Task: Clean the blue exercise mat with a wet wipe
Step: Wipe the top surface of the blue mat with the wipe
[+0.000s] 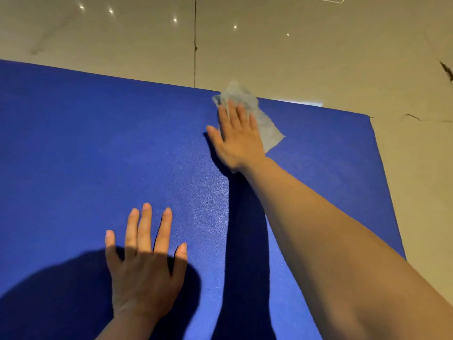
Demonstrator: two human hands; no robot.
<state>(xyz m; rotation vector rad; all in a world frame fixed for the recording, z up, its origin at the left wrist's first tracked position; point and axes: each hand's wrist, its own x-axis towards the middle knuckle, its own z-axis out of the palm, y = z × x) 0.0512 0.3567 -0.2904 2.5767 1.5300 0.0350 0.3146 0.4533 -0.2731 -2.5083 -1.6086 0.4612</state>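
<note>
Glossy beige floor tiles [294, 57] fill the background, with small ceiling lights mirrored in them and a dark grout line running up toward 12 o'clock. On them lies the blue exercise mat [98, 143], spread flat and taking up most of the view; its far edge slants from 9 o'clock up across to about 2 o'clock, where the one visible corner sits.

The right hand [236, 138] reaches out toward 12 o'clock with fingers straight and together, pressing flat on the wet wipe [267, 128]. The wipe is a crumpled pale sheet lying right at the mat's far edge, under the fingers and palm, part of it poking out past the fingertips over the edge and part trailing out toward 3 o'clock from the hand. The left hand [144, 261] is at 7 o'clock, much nearer the body, fingers spread wide and flat on the mat, holding nothing; it looks to be bracing the person's weight.

With the wipe already at the far border, no mat is left ahead of the right hand. Unwiped room lies back toward 6 o'clock along the forearm, and sideways toward 9 o'clock, where a broad stretch of mat runs on out of view. The right hand is plainly the working one.
</note>
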